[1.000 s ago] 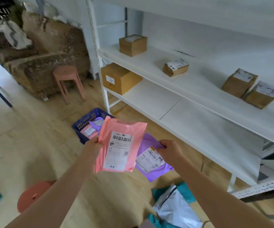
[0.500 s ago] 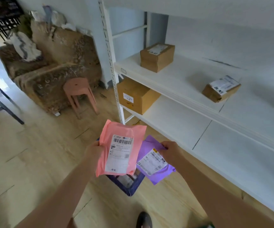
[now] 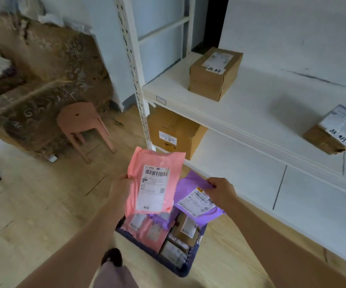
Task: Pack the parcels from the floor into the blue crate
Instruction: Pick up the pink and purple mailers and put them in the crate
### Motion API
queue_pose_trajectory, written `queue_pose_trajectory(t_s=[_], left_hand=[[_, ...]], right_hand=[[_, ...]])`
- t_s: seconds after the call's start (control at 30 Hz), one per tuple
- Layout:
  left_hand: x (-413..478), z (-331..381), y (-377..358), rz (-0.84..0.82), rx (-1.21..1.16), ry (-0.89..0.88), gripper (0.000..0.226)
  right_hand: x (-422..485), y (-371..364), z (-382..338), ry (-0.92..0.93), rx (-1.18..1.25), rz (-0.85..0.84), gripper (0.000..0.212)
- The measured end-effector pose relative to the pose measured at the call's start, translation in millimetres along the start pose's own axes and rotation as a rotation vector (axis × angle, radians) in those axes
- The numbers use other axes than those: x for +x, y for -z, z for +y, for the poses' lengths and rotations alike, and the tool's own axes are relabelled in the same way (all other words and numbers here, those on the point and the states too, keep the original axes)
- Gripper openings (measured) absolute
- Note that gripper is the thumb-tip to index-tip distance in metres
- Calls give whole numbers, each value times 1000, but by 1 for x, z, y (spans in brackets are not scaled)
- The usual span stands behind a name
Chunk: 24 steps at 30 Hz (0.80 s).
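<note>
My left hand (image 3: 120,189) grips the left edge of a pink mailer parcel (image 3: 153,182) with a white barcode label, held upright. A purple mailer parcel (image 3: 197,199) with a white label is pinched at its top edge by my right hand (image 3: 222,189). Both parcels hang directly above the blue crate (image 3: 186,267) on the wooden floor. Inside the crate lie several parcels: pink and purple mailers (image 3: 147,227) on the left, small brown boxes (image 3: 185,227) on the right. The held parcels hide the crate's far side.
A white shelving unit (image 3: 240,125) stands to the right, with cardboard boxes (image 3: 215,72) on its shelves and one on the lowest shelf (image 3: 173,135). A pink stool (image 3: 82,123) and a brown sofa (image 3: 39,80) stand at the left. My foot (image 3: 112,257) is beside the crate.
I have stepped closer to the crate, which now lies right under both held parcels. The loose parcels on the floor have dropped out of view. My grips are unchanged.
</note>
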<state>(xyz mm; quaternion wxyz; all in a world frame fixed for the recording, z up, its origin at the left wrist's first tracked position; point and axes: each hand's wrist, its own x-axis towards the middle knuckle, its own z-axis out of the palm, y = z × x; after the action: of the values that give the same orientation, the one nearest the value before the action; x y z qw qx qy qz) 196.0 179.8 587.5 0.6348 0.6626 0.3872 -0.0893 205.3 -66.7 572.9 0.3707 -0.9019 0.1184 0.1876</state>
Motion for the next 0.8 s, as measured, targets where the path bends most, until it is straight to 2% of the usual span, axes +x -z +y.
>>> queue_pose_trajectory(t_s=[0.13, 0.2, 0.3, 0.4, 0.43, 0.5, 0.6, 0.7, 0.8], left_hand=[[93, 26, 15, -125, 83, 78, 29], [133, 37, 19, -113, 174, 71, 28], [180, 41, 26, -103, 309, 61, 27], [234, 25, 26, -155, 383, 79, 19], [251, 16, 22, -148, 386, 87, 14], [285, -10, 15, -147, 414, 118, 22], [328, -57, 6, -197, 478, 153, 13], [373, -119, 0, -196, 512, 162, 17], [419, -184, -3, -173, 569, 285, 14]], right_hand=[[35, -36, -17, -162, 92, 81, 17], [48, -59, -25, -245, 128, 111, 24], [67, -97, -33, -343, 106, 116, 33], [94, -132, -40, -362, 7, 122, 24], [104, -143, -40, -360, -38, 120, 22], [126, -170, -35, -360, -112, 84, 22], [158, -220, -10, -384, -129, 29, 19], [192, -276, 26, -402, -166, -46, 20], [217, -334, 68, -453, -134, -137, 26]])
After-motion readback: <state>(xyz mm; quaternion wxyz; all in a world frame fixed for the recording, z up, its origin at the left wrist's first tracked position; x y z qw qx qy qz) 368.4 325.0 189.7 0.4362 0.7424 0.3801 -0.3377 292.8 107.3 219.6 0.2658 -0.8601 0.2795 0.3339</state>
